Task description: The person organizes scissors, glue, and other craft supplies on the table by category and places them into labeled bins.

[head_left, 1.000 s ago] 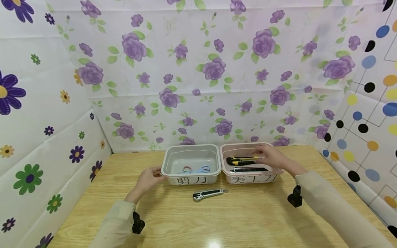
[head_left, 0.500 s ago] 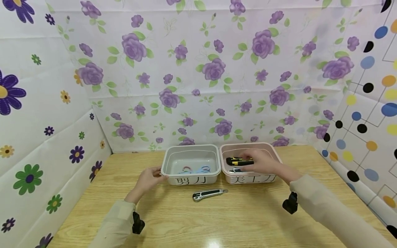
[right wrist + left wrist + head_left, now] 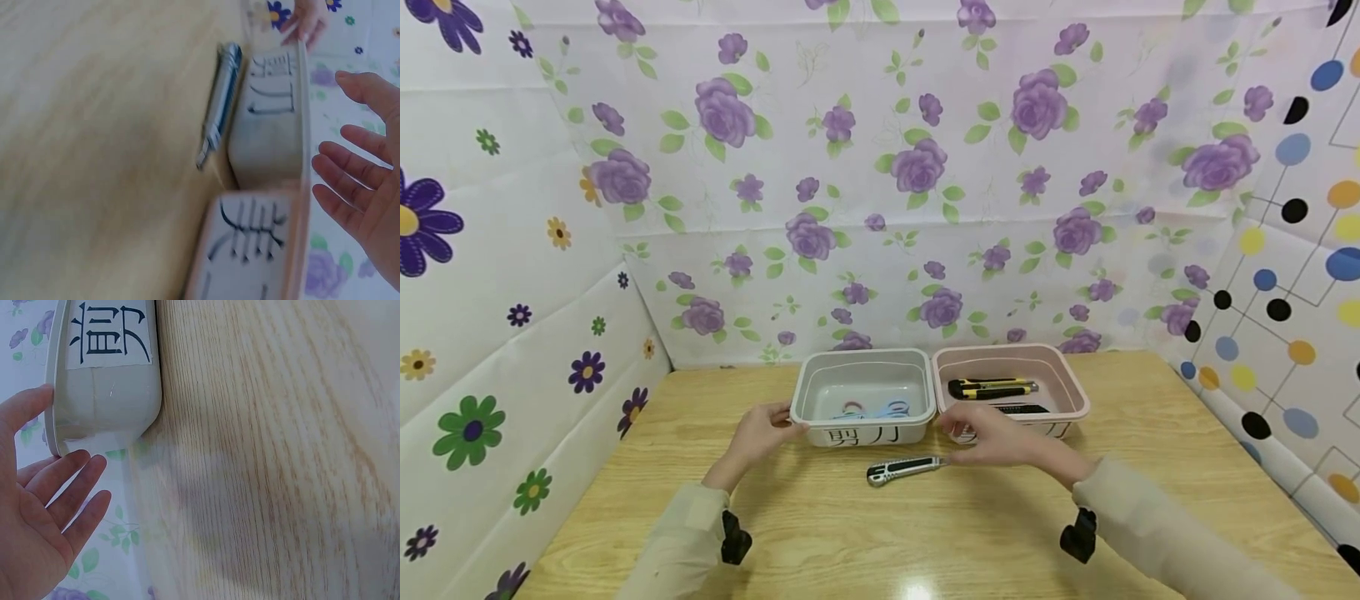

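My left hand point(image 3: 758, 437) grips the near left corner of a grey plastic bin point(image 3: 815, 436), thumb at the rim and fingers beside it. Scissors with blue and red handles point(image 3: 891, 410) lie inside that bin. My right hand point(image 3: 1000, 435), holding nothing, is over the front of a pink bin point(image 3: 1078, 402), fingers apart and loosely bent in the right wrist view. Just left of its fingertips, a silver and black utility knife point(image 3: 904, 470) lies on the table in front of the bins. Inside the pink bin are yellow-and-black utility knives point(image 3: 992, 390) and a black one point(image 3: 1024, 409), partly hidden by the hand.
Both bins stand side by side near the table's back edge, with printed labels point(image 3: 253, 228) on their fronts. Flowered cloth point(image 3: 865, 167) hangs behind, and more patterned cloth point(image 3: 1292, 350) rises at the sides. The wooden table point(image 3: 865, 542) extends toward me.
My right hand has come out of the pink bin, moving left and toward me to beside the silver utility knife. My left hand stays at the grey bin's corner.
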Demonstrator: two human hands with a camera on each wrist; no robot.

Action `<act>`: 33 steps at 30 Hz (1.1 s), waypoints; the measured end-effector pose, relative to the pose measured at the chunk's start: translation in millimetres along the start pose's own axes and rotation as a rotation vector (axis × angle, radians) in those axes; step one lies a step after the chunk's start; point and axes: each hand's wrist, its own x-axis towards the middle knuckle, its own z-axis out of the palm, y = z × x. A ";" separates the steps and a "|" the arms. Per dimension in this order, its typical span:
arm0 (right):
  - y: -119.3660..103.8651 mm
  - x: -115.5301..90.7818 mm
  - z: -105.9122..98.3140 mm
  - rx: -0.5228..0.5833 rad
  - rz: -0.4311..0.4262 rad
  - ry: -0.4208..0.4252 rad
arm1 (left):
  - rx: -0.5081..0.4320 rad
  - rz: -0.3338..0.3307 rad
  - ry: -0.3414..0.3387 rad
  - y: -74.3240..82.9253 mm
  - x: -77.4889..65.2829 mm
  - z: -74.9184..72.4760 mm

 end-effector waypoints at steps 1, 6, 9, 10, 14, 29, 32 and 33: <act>-0.4 0.0 4.1 -0.002 -0.006 -0.001 | 0.000 -0.002 0.001 0.3 -0.1 -0.1; 1.6 1.2 22.9 0.017 -0.004 -0.016 | -0.001 -0.002 -0.007 0.8 -0.7 -0.3; 3.6 3.9 31.8 0.048 -0.006 -0.022 | -0.008 0.000 -0.008 1.3 -1.0 -0.7; 4.3 5.0 34.5 0.051 -0.009 -0.022 | -0.009 -0.001 -0.007 1.2 -1.0 -0.8; 7.0 8.3 44.0 0.020 -0.017 -0.025 | -0.010 -0.006 -0.008 0.6 -0.8 -1.0; 24.4 13.6 70.8 -0.112 0.021 0.019 | -0.005 0.013 -0.004 0.0 -0.7 -1.0; 27.2 16.9 73.7 -0.117 0.028 0.013 | 0.000 0.013 -0.005 1.1 -0.6 -1.3; 27.8 18.0 74.2 -0.116 0.026 0.009 | 0.002 0.013 -0.006 1.3 -0.6 -1.5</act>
